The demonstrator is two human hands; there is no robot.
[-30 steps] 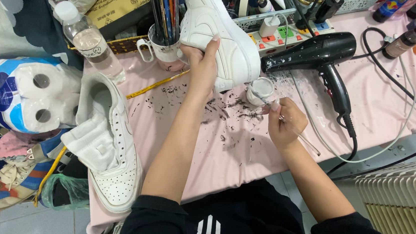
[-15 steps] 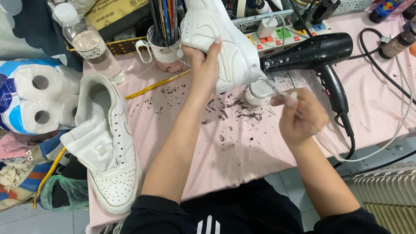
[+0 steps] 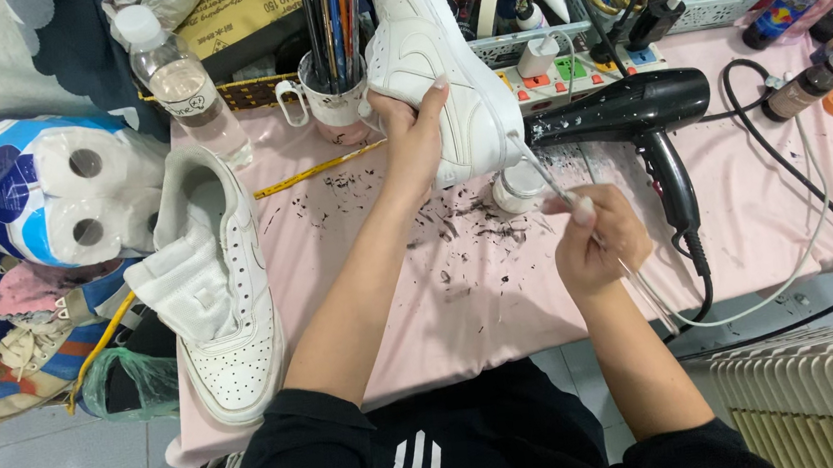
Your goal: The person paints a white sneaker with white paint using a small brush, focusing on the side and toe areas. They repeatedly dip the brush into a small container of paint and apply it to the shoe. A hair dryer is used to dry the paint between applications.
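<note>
- The shoe [image 3: 442, 71] is tipped up over the back of the table [image 3: 502, 297], just in front of the mug [image 3: 334, 96] of brushes. The left hand [image 3: 413, 139] is wrapped around its side, fingers curled tight on it.
- The right hand [image 3: 598, 238] is closed in a pinch on a thin brush [image 3: 558, 186]. The tip sits right at the shoe's lower edge, above a small jar [image 3: 516, 187].
- Risk, as I see it: that jar sits just under the working hand, so a careless wrist could knock it over. The shoe is only held one-handed too, so a hard push might twist it and smear the stroke.
- The dryer [image 3: 637, 109] lies right beside the brush hand, with its cord looping off the table edge. Looks easy to snag.
- Dark flecks are scattered over the pink cloth, and the second shoe [image 3: 226, 291] lies flat at the left.
- Versus a second ago: the right hand has come up from the table toward the shoe, and the brush has gone from pointing down to touching it. The left hand's grip looks unchanged.
</note>
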